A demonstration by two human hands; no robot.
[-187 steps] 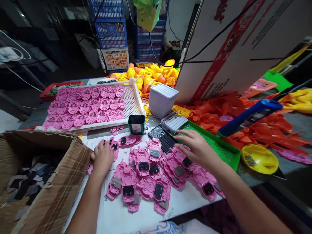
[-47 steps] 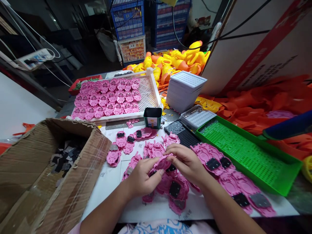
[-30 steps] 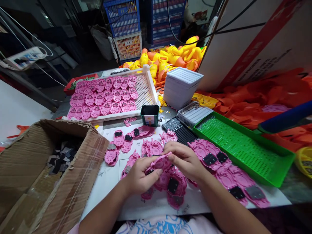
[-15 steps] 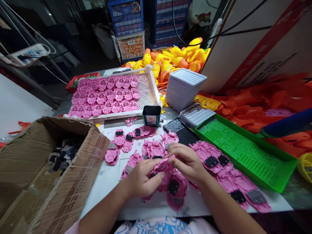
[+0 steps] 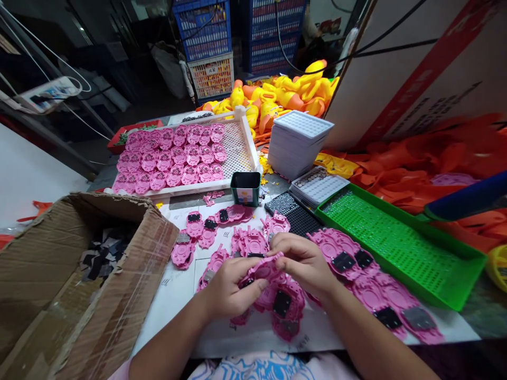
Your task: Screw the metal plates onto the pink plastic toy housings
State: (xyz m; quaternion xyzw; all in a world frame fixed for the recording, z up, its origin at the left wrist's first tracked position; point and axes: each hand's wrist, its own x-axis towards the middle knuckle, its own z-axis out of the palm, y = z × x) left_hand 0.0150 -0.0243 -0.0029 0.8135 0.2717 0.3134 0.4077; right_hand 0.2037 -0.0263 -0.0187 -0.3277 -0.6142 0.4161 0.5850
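Observation:
Between both hands is a pink plastic casing part (image 5: pixel 264 269), tilted and raised over others like it. My left hand (image 5: pixel 233 285) grips its left side, thumb on the near face. With thumb and fingers closed, my right hand (image 5: pixel 303 261) pinches its upper right edge. Fingers hide part of the piece. Just below lie more pink casings (image 5: pixel 291 311), some with black or grey rectangular patches. Others spread to the left (image 5: pixel 182 253) and right (image 5: pixel 372 293) on white paper (image 5: pixel 174 311).
An open cardboard box (image 5: pixel 146 253) with dark scraps stands at left. Behind are a white tray (image 5: pixel 237 142) of pink parts and a dark green cup (image 5: pixel 245 189). At right are a green basket (image 5: pixel 415 258), a black grid tray (image 5: pixel 291 211) and stacked white trays (image 5: pixel 297 145).
Both hands keep hold of the pink casing in nearly the same place. The view has shifted very slightly; nothing else has visibly moved.

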